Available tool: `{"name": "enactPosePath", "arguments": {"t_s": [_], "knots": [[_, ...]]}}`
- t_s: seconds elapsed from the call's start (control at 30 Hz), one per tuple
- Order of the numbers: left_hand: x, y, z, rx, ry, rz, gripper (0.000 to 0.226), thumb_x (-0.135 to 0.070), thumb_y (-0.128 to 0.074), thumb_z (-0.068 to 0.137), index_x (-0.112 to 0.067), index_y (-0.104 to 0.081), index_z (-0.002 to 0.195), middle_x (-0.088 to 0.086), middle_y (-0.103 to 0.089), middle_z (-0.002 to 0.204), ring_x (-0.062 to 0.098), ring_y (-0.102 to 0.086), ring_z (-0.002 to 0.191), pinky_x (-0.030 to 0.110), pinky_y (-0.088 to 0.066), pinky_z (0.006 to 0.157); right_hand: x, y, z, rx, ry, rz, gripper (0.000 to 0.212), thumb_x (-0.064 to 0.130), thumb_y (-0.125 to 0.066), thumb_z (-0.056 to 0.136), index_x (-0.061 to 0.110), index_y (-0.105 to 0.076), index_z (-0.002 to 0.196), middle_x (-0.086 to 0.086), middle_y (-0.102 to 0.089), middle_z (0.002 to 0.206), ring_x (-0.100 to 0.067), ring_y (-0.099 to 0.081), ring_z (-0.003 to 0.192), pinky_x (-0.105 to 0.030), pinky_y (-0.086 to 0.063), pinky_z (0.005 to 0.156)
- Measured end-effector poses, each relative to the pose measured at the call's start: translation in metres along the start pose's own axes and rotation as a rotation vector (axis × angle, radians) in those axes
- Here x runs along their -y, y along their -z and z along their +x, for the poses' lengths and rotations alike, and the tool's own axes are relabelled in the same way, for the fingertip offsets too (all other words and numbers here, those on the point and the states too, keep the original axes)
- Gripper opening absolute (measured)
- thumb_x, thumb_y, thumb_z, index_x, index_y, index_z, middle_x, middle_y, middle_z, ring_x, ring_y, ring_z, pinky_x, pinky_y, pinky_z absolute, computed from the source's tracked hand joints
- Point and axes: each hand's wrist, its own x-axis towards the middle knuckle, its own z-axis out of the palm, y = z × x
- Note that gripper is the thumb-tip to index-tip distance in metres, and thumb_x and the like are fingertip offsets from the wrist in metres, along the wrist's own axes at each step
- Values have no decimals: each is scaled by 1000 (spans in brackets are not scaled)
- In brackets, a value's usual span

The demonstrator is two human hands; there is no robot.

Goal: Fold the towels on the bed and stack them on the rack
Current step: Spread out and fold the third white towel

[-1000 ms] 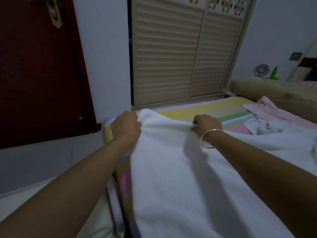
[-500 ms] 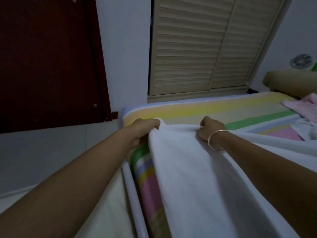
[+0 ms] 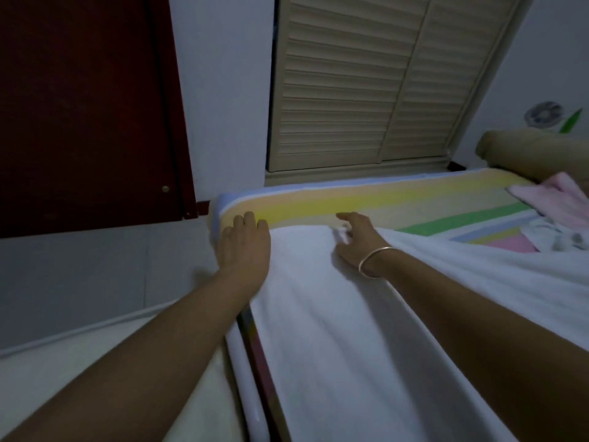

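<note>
A large white towel [image 3: 334, 314] lies spread along the near corner of the striped bed [image 3: 366, 202]. My left hand [image 3: 245, 247] rests flat on the towel's far left corner, fingers straight, at the bed's edge. My right hand [image 3: 353, 237] lies on the far edge of the towel with fingers stretched out; a thin bangle circles its wrist. A pink towel [image 3: 561, 202] and a crumpled white cloth [image 3: 554, 234] lie on the bed at the right. No rack is in view.
A dark red door [image 3: 86, 106] stands at the left, and louvred cupboard doors [image 3: 366, 84] are behind the bed. A tan bolster [image 3: 535, 154] sits at the far right. Grey floor lies left of the bed.
Both hands carried the towel's far edge forward and down onto the bed, then let go of it; they now lie flat on the towel instead of gripping its corners.
</note>
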Motion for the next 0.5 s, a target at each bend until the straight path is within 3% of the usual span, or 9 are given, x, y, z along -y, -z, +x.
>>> {"name": "enactPosePath", "arguments": {"t_s": [0.1,0.2,0.37,0.5], "knots": [[-14,10,-13,-28,-122,-100,47,-6,-47,92,-8,-40,138,15,-23,154,31,-21,142,39,-19,113,-6,19,-62,18,72,-71,67,19,-60,89,18,-27,148,-11,-18,156,-23,-19,144,-28,-16,114],[-42,25,-49,-35,-237,-320,48,-13,-42,97,-15,-37,145,8,-15,160,23,-10,148,35,-7,119,-24,42,-149,54,21,-273,65,39,-50,95,25,-18,150,-4,-5,160,-20,-7,147,-30,-9,116],[-108,37,-165,27,-569,-577,59,-44,-24,97,-15,-40,146,7,-24,158,20,-21,147,39,-12,120,-73,94,-284,173,-434,-513,63,56,-25,97,33,-6,152,-1,4,161,-22,1,148,-48,-9,118],[-130,32,-230,36,-795,-440,60,-48,-13,101,-20,-42,146,6,-34,154,19,-33,142,43,-17,116,-96,110,-370,176,-672,-488,66,60,-17,94,34,-1,152,1,9,161,-23,6,148,-56,-5,116]]}}
